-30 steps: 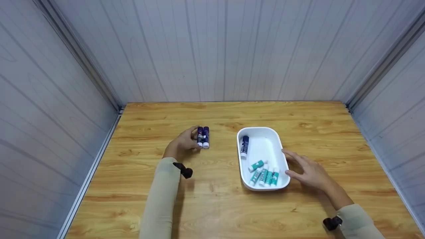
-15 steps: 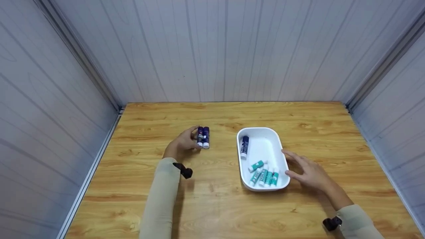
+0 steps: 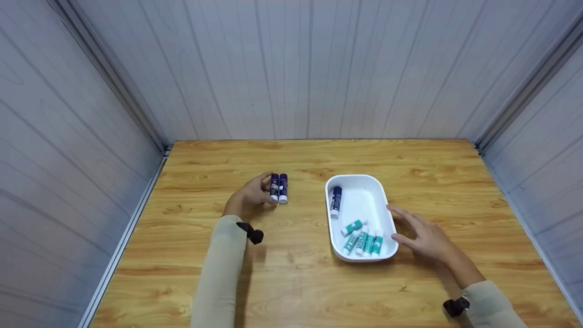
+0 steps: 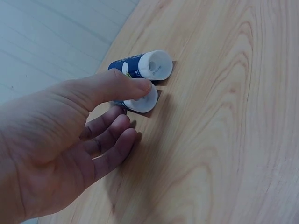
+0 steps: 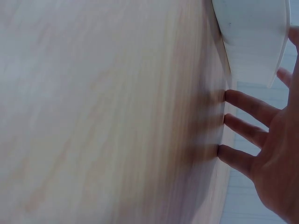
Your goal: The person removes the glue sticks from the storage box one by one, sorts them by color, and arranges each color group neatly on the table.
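Two dark blue glue sticks with white ends lie side by side on the table, left of the middle. My left hand (image 3: 253,191) pinches the nearer-left glue stick (image 3: 274,187) lengthwise, thumb on its white end and index finger at its dark end. In the left wrist view the thumb (image 4: 117,86) covers part of that stick; the other glue stick (image 4: 149,65) lies just beyond. My right hand (image 3: 426,234) is spread beside a white plastic tub (image 3: 327,214), index finger and thumb tips at its right rim. In the right wrist view the other fingertips (image 5: 231,95) reach down to the table.
Inside the tub, another dark blue glue stick (image 3: 336,202) leans along the left wall. Several smaller green-and-white glue sticks (image 3: 362,241) lie at its near end. The wood-grain table (image 3: 291,282) is bounded by pale panel walls (image 3: 291,68) at the back and both sides.
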A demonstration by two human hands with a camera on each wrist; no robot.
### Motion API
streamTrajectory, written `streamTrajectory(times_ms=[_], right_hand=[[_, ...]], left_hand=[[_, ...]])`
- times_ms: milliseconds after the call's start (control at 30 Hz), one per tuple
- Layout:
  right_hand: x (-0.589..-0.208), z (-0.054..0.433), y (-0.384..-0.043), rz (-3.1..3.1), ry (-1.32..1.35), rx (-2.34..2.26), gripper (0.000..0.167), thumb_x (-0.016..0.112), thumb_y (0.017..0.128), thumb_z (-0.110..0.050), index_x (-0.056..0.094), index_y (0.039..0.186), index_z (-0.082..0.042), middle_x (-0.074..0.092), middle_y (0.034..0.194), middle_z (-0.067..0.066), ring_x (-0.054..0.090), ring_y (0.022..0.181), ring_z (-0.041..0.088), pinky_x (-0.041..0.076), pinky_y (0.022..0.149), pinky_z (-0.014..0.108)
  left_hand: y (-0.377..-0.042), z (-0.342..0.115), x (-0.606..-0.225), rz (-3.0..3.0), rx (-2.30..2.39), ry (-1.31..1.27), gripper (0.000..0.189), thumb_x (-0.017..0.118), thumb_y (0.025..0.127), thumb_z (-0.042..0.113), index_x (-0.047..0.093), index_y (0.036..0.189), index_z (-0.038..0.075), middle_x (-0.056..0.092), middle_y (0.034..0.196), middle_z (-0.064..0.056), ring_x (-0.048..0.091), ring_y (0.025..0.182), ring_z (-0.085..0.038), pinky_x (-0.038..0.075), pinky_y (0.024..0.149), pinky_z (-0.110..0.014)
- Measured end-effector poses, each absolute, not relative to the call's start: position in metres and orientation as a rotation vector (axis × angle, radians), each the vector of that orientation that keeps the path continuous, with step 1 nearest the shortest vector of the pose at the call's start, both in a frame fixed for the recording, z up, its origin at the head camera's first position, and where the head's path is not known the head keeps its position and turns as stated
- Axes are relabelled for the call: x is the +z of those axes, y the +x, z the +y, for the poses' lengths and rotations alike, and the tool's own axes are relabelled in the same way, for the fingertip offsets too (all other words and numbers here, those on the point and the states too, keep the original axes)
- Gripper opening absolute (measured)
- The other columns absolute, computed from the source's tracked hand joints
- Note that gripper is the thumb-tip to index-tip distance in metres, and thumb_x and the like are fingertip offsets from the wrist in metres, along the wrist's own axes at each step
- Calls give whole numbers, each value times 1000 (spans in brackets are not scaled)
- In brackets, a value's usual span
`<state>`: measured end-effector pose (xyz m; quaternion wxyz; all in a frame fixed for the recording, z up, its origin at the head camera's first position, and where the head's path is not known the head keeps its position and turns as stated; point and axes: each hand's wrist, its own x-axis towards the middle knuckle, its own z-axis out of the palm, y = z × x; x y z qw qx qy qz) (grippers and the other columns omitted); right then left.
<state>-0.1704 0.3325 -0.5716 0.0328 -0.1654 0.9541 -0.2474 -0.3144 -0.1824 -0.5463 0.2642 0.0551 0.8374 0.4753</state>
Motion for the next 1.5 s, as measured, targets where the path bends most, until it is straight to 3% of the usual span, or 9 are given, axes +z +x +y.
streamTrajectory(times_ms=[167,400,700,767,1033,1233,1333,1500], right_hand=[[-572,333,-171,2930,-509,-763,74,73,108,-51,41,173,-37,59,170,14,62,144,54,47,108,86],[-571,333,-171,2923,-493,-771,75,72,108,-52,40,174,-37,58,171,14,60,146,56,45,109,89],[-571,333,-172,2919,-493,-773,76,72,108,-52,40,174,-36,57,172,14,58,148,56,43,112,89],[-571,333,-172,2921,-500,-772,75,72,108,-52,40,174,-36,58,172,14,58,148,56,43,111,89],[-570,332,-172,2943,-537,-784,75,76,106,-46,43,172,-36,62,168,16,62,144,54,48,105,87],[-571,333,-173,2931,-529,-779,75,74,107,-48,41,173,-36,60,170,14,61,145,53,47,106,88],[-571,333,-173,2929,-530,-779,75,74,107,-49,41,173,-36,59,170,14,61,145,53,48,106,87],[-571,333,-173,2921,-527,-780,75,73,107,-49,41,173,-35,59,170,14,60,146,54,46,108,88]], left_hand=[[-314,-183,-546,2296,1251,156,108,82,96,-4,17,181,9,53,167,-33,57,148,-35,36,137,-49],[-322,-188,-552,2298,1228,188,111,85,94,-2,18,181,10,57,164,-33,62,146,-34,42,133,-47],[-373,-210,-637,2274,1315,184,122,99,83,9,28,180,32,61,162,-25,65,141,-32,47,127,-52],[-376,-212,-642,2275,1318,197,122,99,83,10,29,180,33,62,162,-25,66,138,-33,49,123,-51],[-329,-192,-564,2322,1212,217,113,91,90,2,25,180,15,65,154,-28,63,142,-32,42,132,-47],[-313,-187,-539,2295,1207,169,109,85,97,0,17,181,11,59,158,-31,59,144,-34,33,139,-53],[-311,-186,-534,2319,1181,162,108,84,98,2,16,181,10,63,147,-25,59,129,-27,39,133,-48],[-310,-182,-523,2353,1173,163,110,85,98,3,16,182,15,59,131,-14,54,110,-21,48,108,-41]])
